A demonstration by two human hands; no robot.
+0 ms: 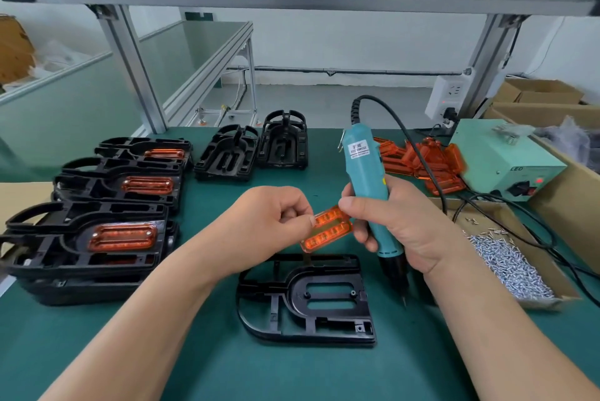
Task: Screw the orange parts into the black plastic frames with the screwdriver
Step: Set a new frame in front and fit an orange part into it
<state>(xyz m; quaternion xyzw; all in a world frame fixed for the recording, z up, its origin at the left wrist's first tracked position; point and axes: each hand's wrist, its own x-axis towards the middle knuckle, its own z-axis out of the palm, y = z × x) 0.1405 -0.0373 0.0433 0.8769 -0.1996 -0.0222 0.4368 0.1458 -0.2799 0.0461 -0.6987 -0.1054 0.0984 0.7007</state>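
Left hand (276, 219) pinches one orange part (328, 230) by its end, in the air just above the twelve o'clock edge of the empty black frame (328, 293), which lies flat on the green mat (211, 352); right hand (399, 222) is clenched round the electric screwdriver (363, 170), bit pointing down beside the frame's three o'clock edge. Judged risk: the part seats skewed over the two screw holes, so a screw from the loose heap (506, 264) at three o'clock drives crooked or cracks the plastic; the trailing cord may drag the tool off line.

Factory assembly station: aluminium-profile frame (130, 66) over green tabletop (201, 352), stacked black frames (84, 238), box of loose screws (506, 264) (bulk), power supply unit (506, 157).
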